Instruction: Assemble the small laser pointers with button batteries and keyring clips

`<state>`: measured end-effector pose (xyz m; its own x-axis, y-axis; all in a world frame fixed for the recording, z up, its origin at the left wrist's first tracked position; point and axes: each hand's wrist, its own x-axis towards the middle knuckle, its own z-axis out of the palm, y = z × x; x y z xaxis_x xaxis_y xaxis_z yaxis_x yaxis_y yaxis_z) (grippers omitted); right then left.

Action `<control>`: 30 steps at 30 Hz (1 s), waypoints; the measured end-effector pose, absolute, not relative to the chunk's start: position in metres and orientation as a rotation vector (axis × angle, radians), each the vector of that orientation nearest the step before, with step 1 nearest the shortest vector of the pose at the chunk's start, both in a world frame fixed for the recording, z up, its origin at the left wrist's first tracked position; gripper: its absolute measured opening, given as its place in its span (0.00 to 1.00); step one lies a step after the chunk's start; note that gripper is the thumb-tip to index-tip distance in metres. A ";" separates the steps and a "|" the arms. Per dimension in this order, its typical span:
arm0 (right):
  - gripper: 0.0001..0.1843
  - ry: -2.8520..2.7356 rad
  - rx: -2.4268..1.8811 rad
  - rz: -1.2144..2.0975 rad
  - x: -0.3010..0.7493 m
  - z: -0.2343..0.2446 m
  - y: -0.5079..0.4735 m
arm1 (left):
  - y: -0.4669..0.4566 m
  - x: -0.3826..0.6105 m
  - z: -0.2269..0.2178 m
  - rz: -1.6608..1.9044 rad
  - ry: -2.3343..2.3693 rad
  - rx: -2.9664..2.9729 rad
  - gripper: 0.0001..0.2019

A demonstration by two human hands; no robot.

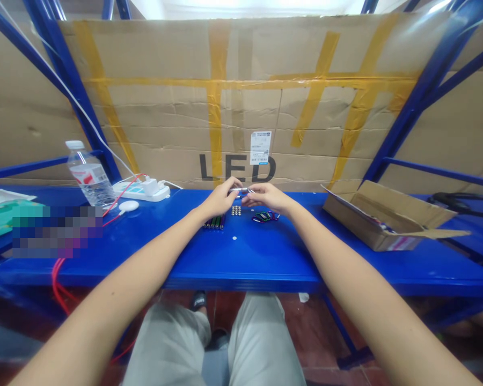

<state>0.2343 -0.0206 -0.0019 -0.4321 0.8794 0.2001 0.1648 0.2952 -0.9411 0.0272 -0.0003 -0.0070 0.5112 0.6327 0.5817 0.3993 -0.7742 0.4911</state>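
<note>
At the back middle of the blue table, my left hand (228,195) and my right hand (266,197) meet over a small, slim silvery tube (241,189). The fingers of both hands are closed on it, one hand at each end, and they partly cover it. Just below my left hand lies a row of several dark tubes (214,222) with shiny metal ends, partly hidden by that hand. Between the hands and nearer to me is a small cluster of round silvery button-like pieces (236,210). Several coloured carabiners (265,216) lie below my right hand.
An open cardboard box (370,222) stands at the right. On the left are a water bottle (87,177), a white power strip (145,190) with cables, and a round white disc (129,206). A large taped cardboard sheet (177,118) walls off the back between blue posts (410,118).
</note>
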 end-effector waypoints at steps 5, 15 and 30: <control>0.10 -1.709 -0.939 1.374 0.237 -0.001 -0.024 | -0.003 0.028 -0.008 1.025 0.879 2.550 0.10; 0.06 -1.573 -0.953 1.615 0.230 0.004 -0.032 | 0.005 0.032 -0.019 1.008 1.103 2.990 0.11; 0.05 -1.774 -1.169 1.401 0.228 0.009 -0.034 | -0.007 0.033 -0.018 0.821 1.232 3.057 0.13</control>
